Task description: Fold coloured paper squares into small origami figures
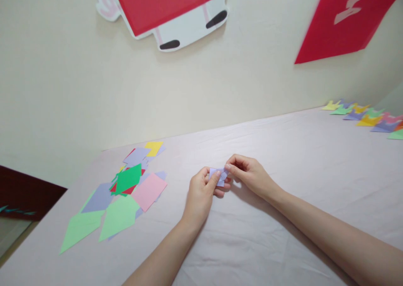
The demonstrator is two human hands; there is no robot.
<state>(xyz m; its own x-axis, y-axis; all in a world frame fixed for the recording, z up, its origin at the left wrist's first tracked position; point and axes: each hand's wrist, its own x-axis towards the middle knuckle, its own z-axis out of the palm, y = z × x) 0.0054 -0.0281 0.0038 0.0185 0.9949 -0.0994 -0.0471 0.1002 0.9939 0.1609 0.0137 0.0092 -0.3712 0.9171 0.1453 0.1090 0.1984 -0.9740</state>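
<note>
A small folded piece of lavender paper (pixel 221 179) is held up between both hands over the middle of the cloth-covered surface. My left hand (pixel 203 189) grips it from the left, the thumb lying across its front and the fingers behind. At its upper right corner, my right hand (pixel 247 171) pinches the edge between thumb and index finger. Creases show on the paper's face, but the thumb hides part of it.
Loose coloured paper sheets, among them a pink one (pixel 150 192) and a green one (pixel 127 179), lie spread on the left. Several folded paper pieces (pixel 369 120) stand in rows at the far right. Behind the surface (pixel 277 130) rises a wall (pixel 201 93) with red decorations.
</note>
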